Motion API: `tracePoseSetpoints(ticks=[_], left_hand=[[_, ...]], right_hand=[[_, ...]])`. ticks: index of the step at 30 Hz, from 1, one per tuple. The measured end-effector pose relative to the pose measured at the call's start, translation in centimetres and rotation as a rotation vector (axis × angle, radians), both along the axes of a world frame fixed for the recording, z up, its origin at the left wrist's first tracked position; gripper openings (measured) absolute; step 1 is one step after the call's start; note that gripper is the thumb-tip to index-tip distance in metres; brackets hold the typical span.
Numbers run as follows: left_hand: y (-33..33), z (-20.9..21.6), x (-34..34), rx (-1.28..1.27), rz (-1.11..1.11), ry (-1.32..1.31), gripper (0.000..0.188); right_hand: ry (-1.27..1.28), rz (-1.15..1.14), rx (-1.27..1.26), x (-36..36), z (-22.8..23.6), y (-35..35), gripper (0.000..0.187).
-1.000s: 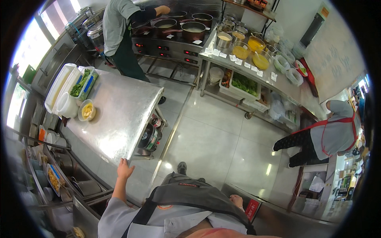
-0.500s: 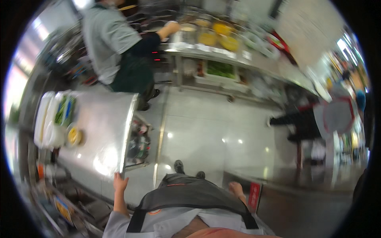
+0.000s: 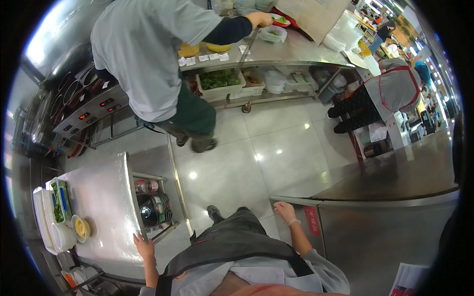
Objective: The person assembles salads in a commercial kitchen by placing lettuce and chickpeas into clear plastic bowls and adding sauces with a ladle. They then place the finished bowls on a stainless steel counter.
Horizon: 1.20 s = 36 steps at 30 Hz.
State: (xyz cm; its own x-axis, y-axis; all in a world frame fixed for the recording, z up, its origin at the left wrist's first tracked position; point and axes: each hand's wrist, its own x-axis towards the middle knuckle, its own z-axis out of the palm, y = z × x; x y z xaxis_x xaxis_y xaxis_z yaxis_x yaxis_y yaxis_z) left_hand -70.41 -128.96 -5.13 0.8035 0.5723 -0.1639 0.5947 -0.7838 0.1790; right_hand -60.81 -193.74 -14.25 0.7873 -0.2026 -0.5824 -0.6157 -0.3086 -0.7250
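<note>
Both hands are planted out to the sides here, arms stretched forward and slightly spread from the lower edge. The left hand [image 3: 143,246] sits on the near corner of the steel bench [image 3: 101,197], palm down, fingers laid loosely over the edge. It's not clenched and there's nothing in it, just resting on the metal. The forearm runs nearly straight up from the grey sleeve to that corner.

The right hand [image 3: 285,211] is on the top edge of the steel counter [image 3: 385,232] on the other side, fingers curled lightly over the rim near a red label [image 3: 312,220]. There's a pale band on the wrist. Again nothing held, only a light grip on the edge. The person's dark apron [image 3: 232,244] fills the gap between the two arms, and a dark shoe [image 3: 214,213] pokes out on the tiled floor [image 3: 247,163] ahead.

Over on the far left end of the bench there's a white tray [image 3: 44,217] with greens, plus a small bowl [image 3: 80,228] of something yellow, well apart from the left hand. Under the bench, on a lower shelf, sit a few round dark containers [image 3: 153,207].

Further ahead another person in a grey shirt [image 3: 148,49] leans over a long prep counter [image 3: 276,49], one arm stretched out along it. A third person in an apron with red trim [image 3: 392,89] bends over at the right.
</note>
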Motion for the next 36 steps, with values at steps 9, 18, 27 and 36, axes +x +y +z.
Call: tracePoseSetpoints(ticks=[9, 18, 27, 36], left_hand=[[-5.9, 0.7, 6.7, -0.013, -0.012, 0.041, 0.064], [-14.8, -0.8, 7.4, -0.051, -0.073, 0.162, 0.067], [-12.0, 0.6, 10.0, 0.097, -0.232, 0.275, 0.073], [-9.2, -1.1, 12.1, 0.058, -0.365, 0.431, 0.075]], right_hand=[[0.088, 0.122, 0.040, 6.0, -2.3, -2.7, 0.022], [-0.040, 0.573, -0.340, 14.7, -7.8, -6.9, 0.024], [-0.259, 0.227, -0.127, 29.0, -6.3, -8.1, 0.023], [-0.002, -0.237, 0.014, 29.9, -17.6, -17.8, 0.024]])
